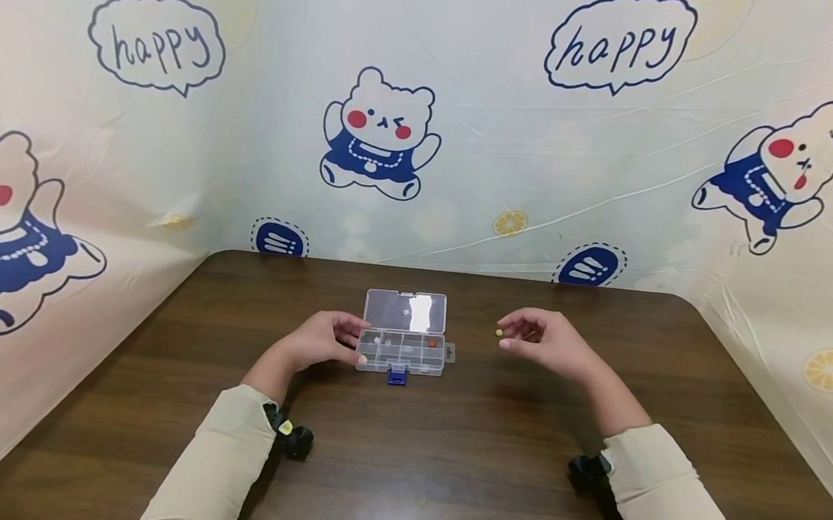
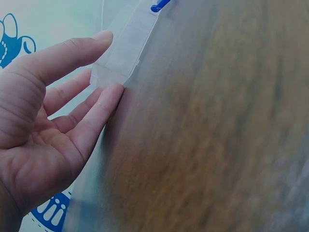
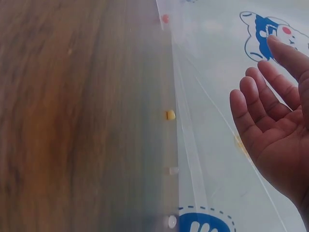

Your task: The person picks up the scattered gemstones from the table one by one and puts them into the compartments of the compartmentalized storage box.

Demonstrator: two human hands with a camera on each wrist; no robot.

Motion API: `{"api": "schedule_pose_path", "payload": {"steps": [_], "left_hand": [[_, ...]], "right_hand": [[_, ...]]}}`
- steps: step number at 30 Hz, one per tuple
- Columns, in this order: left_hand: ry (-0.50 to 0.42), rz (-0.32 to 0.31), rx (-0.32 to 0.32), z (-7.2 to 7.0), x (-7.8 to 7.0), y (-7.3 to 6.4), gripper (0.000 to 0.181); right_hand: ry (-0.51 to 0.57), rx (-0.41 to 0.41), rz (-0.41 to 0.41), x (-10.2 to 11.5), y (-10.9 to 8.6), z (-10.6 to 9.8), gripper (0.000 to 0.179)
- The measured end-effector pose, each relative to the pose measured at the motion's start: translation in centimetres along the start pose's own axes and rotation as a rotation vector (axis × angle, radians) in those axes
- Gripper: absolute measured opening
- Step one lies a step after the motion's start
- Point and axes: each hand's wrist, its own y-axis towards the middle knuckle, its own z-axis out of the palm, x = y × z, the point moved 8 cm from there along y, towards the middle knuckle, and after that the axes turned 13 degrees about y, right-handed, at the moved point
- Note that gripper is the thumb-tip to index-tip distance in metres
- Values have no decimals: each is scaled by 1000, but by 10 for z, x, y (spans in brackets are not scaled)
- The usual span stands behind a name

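A small clear plastic compartment box [image 1: 402, 352] stands on the table with its lid folded back and its blue latch [image 1: 397, 374] toward me. My left hand [image 1: 322, 339] holds the box's left end, thumb at the near corner and fingers farther back; the left wrist view shows fingertips against the clear plastic [image 2: 133, 46]. Several small pieces lie in the compartments, among them an orange-red one [image 1: 432, 343]. To the right, my right hand [image 1: 548, 340] hovers with loosely bent fingers beside a small yellow piece [image 3: 171, 115] on the table. That hand holds nothing.
Beyond the yellow piece in the right wrist view lie a pale clear piece [image 3: 174, 170] and a white piece [image 3: 172, 222]. The brown wooden table [image 1: 396, 467] ends at a printed cloth backdrop [image 1: 474, 132] that rises behind and at both sides.
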Motion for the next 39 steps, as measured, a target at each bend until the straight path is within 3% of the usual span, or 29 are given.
{"api": "schedule_pose_path", "payload": {"steps": [7,22,39], "left_hand": [[7,5,0,1,6,4,63],[5,26,17,1,3,5,64],[14,24,-3,0,1,0,62]], "right_hand": [[-10,-38,3,-4,-5,-12,28],[-39,-79,2,-15,-15,-33,28],[-76,-114,74,-35,-17,-61,37]]}}
